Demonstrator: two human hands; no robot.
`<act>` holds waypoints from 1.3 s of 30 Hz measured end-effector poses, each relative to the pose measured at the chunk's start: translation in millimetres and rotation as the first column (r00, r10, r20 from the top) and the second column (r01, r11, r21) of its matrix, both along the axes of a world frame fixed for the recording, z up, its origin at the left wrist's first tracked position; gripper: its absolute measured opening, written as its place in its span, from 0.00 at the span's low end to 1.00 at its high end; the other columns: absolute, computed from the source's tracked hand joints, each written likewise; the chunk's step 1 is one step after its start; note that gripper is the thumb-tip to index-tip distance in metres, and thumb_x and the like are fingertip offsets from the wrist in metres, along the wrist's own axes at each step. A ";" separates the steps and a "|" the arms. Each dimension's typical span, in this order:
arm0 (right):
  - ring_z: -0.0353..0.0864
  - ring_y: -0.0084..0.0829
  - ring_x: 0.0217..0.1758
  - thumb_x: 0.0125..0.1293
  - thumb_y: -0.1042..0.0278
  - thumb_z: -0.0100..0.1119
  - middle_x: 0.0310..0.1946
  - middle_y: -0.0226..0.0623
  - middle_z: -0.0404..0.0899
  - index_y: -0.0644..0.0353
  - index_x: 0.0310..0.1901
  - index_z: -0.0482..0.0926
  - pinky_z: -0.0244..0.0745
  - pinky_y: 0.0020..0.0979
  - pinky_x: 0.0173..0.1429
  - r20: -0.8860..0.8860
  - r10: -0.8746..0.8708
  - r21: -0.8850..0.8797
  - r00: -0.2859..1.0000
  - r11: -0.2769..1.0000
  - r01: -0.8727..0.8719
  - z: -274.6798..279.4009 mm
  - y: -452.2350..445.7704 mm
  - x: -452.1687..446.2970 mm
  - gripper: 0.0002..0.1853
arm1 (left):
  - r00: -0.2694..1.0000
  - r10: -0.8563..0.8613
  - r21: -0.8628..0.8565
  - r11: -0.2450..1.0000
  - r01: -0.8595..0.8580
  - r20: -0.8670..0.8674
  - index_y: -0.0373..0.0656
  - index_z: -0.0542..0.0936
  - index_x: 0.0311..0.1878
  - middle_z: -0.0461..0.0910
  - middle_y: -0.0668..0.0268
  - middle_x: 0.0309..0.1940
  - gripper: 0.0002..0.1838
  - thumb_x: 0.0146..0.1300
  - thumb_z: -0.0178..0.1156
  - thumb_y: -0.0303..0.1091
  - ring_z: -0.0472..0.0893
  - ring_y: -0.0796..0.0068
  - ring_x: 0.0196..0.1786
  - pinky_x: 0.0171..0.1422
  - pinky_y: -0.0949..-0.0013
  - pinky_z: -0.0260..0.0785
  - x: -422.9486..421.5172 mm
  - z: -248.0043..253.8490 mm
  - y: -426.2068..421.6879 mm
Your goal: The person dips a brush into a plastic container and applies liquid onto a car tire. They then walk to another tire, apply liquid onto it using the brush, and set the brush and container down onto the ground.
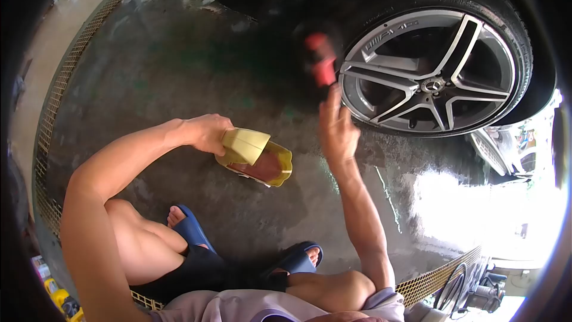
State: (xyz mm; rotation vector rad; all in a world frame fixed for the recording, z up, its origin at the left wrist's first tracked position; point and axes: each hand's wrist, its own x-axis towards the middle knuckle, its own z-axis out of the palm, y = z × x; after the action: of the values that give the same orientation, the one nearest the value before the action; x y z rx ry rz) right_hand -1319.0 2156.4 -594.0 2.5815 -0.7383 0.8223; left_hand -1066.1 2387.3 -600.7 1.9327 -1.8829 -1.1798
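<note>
My left hand [208,132] grips a cut-open yellow plastic container [246,144] by its closed end. Reddish-brown liquid [266,166] shows inside, and the container is held low over the dark floor. In my right hand [339,134] is a red and black brush-like tool [325,73], blurred by motion. Its head is too smeared to make out, and it is beside the left side of the tyre [381,15]; whether they touch I cannot tell. The wheel's silver and black spoked rim [433,85] has a star badge at its hub.
Dark, wet-looking floor [179,77] lies under me, bordered by yellow grating [77,53] at left and bottom right. My feet in blue sandals [193,226] are below the container. Machinery with a hose [488,292] stands bottom right, and bright light glares off the floor there.
</note>
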 end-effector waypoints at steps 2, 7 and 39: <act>0.87 0.44 0.23 0.75 0.68 0.57 0.35 0.48 0.81 0.51 0.82 0.61 0.83 0.44 0.24 -0.363 -0.037 0.123 0.931 0.989 0.087 -63.5 4.0 -29.0 0.35 | 0.999 -0.027 -0.008 1.000 0.028 0.035 0.41 0.85 0.50 0.85 0.53 0.51 0.22 0.47 0.74 0.30 0.84 0.50 0.57 0.62 0.55 0.78 2.6 4.0 -1.6; 0.87 0.46 0.24 0.75 0.56 0.62 0.32 0.47 0.82 0.44 0.84 0.60 0.84 0.48 0.27 -0.453 -0.037 0.340 0.891 0.916 0.211 -41.4 12.3 -63.8 0.38 | 0.997 -0.014 -0.037 0.999 0.017 0.077 0.42 0.86 0.47 0.85 0.53 0.51 0.20 0.48 0.74 0.32 0.84 0.51 0.57 0.61 0.55 0.79 4.3 0.2 -0.8; 0.90 0.32 0.42 0.75 0.67 0.66 0.44 0.55 0.89 0.61 0.80 0.65 0.84 0.33 0.44 0.465 -0.009 0.687 0.885 0.634 -0.355 77.6 1.0 -59.0 0.36 | 0.995 -0.062 -0.038 0.997 0.065 0.072 0.43 0.87 0.49 0.86 0.53 0.50 0.22 0.48 0.76 0.35 0.85 0.49 0.56 0.61 0.56 0.79 5.2 -0.4 -9.1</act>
State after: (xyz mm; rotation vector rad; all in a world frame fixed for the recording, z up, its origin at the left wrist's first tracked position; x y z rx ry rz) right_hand -1378.0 2157.4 -516.5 3.2999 -1.1755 1.4361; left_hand -1060.9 2378.2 -601.1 1.9314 -2.0019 -1.0951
